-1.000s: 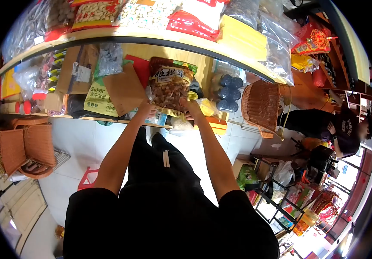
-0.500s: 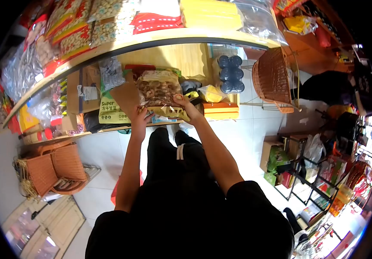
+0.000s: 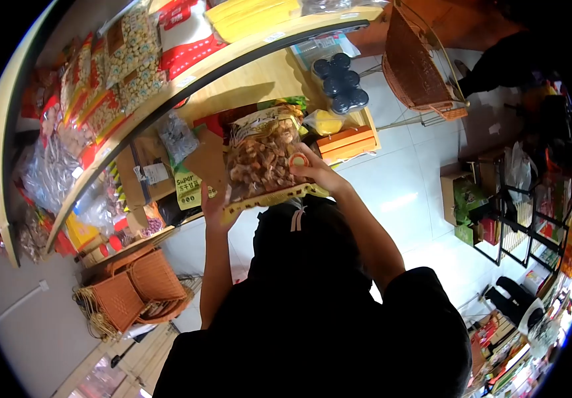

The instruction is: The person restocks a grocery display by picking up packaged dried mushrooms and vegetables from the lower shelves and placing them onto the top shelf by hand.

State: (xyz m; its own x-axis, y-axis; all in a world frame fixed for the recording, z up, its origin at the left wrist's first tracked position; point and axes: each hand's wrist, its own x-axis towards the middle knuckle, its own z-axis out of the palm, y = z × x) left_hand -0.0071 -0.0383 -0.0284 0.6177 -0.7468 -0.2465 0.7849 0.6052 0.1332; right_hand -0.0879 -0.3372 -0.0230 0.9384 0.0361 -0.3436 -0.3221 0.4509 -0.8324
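Note:
A large clear-fronted bag of brown dried pieces [image 3: 263, 156], with yellowish printed edges, is held up in front of me over the lower shelf. My left hand [image 3: 213, 205] grips its lower left edge, the fingers partly hidden by the bag. My right hand [image 3: 320, 174] holds the right side, thumb across the front near a round red-and-white label. Behind the bag, other packs show red and green edges. A green "Super" bag [image 3: 190, 189] lies just left of my left hand.
Above are bagged goods [image 3: 139, 56] on an upper shelf. Dark-capped shrink-wrapped bottles [image 3: 340, 85] and orange packs [image 3: 349, 142] sit to the right. Wicker baskets [image 3: 415, 69] [image 3: 117, 302] stand on either side. A person's dark clothing [image 3: 508, 63] shows at upper right.
The bag has come up closer to my head and tilted, so more of its front shows. Both hands have kept hold of it. My view has turned and shifted.

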